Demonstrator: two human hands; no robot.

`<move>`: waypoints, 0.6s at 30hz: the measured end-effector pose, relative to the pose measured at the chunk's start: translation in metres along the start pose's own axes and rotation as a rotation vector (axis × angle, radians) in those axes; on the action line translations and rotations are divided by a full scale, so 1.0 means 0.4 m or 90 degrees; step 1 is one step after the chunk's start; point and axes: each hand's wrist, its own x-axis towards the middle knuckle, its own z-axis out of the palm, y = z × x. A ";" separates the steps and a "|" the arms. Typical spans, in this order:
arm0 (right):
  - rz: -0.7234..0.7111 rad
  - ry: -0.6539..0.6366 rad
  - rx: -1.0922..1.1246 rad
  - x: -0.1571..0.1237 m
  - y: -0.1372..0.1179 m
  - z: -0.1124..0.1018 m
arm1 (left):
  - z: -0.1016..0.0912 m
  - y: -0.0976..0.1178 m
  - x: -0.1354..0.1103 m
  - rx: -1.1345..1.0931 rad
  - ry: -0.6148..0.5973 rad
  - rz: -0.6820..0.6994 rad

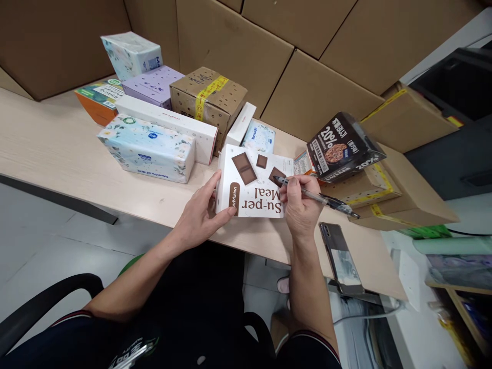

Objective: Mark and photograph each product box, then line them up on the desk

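A white "Su-per Meal" box [254, 182] with brown chocolate squares printed on it lies flat on the light wooden table [57, 148]. My left hand [202, 212] grips the box's left edge, thumb on top. My right hand [300, 202] is closed round a black pen [319, 197], whose tip touches the box's upper right corner.
Tissue packs [148, 148], a long white carton [169, 123], a taped brown box [209, 100] and other boxes stand behind. A dark "20%" box [342, 146] rests on stacked cardboard parcels [388, 200] at right. A phone [340, 256] lies near the table edge. Cardboard sheets line the back.
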 end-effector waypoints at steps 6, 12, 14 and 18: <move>0.043 0.121 0.110 0.005 0.003 -0.004 | 0.002 0.006 0.006 -0.019 -0.003 -0.008; 0.023 0.143 -0.146 -0.001 0.042 -0.111 | 0.004 0.006 0.006 -0.019 0.004 -0.018; -0.014 0.022 -0.326 -0.016 0.066 -0.157 | 0.004 0.004 0.005 -0.016 0.003 -0.018; -0.059 -0.260 -0.561 -0.051 0.100 -0.196 | 0.005 0.000 0.004 0.002 0.010 -0.014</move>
